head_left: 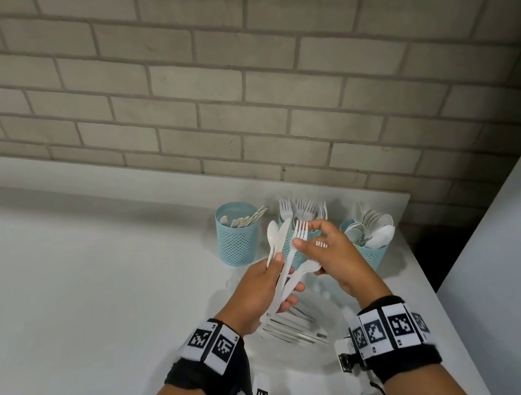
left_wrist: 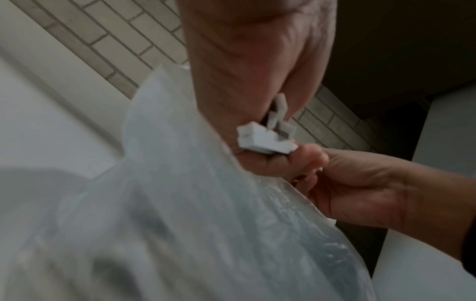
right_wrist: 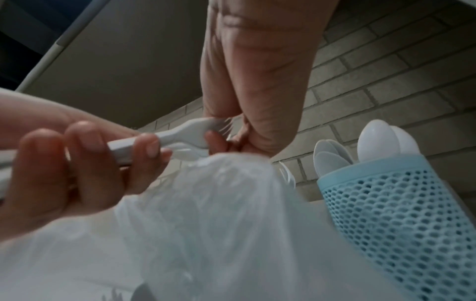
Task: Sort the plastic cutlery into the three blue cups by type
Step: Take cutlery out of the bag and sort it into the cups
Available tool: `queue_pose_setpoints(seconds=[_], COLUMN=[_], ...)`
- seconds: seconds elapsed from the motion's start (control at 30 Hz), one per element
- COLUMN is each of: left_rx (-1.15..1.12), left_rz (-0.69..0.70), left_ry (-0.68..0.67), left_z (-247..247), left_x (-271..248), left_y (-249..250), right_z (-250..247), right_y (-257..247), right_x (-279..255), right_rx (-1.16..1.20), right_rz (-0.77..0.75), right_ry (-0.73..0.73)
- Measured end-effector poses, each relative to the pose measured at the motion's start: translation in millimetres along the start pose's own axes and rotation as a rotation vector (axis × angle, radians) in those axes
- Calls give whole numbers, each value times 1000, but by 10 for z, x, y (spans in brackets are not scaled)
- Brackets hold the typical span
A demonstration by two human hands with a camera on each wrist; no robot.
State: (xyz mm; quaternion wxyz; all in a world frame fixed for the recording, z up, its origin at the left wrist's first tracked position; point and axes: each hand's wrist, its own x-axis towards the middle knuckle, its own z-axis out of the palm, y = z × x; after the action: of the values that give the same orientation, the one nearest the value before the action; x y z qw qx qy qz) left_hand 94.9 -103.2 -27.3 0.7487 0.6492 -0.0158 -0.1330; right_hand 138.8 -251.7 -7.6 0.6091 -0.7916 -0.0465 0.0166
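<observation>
Left hand (head_left: 260,284) grips mixed white cutlery (head_left: 281,263); right hand (head_left: 331,254) pinches a white fork (head_left: 298,234).

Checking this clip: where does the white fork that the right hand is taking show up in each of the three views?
Head: the fork is at centre, tines up, pinched by the right hand above the left hand.
Left wrist: only butt ends of handles show; I cannot tell which is the fork's.
Right wrist: centre left, fork lying sideways, tines at the right fingertips.
Shared landmark: the brick wall.
</observation>
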Motion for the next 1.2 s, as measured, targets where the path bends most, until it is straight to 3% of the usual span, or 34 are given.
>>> queue_pose_setpoints(seconds=[0.1, 0.4, 0.53, 0.7, 0.77, 0.87, 0.97, 1.03, 1.2], left_rx=[28, 29, -2, -35, -69, -110, -71, -11, -148], left_rz=[13, 49, 61, 4, -30, -67, -68, -59, -129], left_ry=[-1, 10, 5, 19, 36, 77, 111, 117, 72], left_z=[9, -27, -42, -59, -73, -124, -162, -170, -177], left_x=[2, 59, 84, 149, 173, 212, 248, 275, 319], left_y=[3, -6, 15, -23, -19, 12, 44, 55, 123], right_z=[52, 185, 233, 236, 154, -38, -173, -148, 37], right_y=[44, 14, 27, -60, -150, -291, -360, -333, -32], right_x=[35, 82, 96, 207, 291, 457, 634, 729, 924], right_rx=[14, 114, 271, 499, 629, 815, 676, 472, 23], right_rz=[24, 240, 348, 375, 328, 143, -144, -226, -254], right_ry=[65, -60, -112, 48, 170, 505, 789, 836, 705])
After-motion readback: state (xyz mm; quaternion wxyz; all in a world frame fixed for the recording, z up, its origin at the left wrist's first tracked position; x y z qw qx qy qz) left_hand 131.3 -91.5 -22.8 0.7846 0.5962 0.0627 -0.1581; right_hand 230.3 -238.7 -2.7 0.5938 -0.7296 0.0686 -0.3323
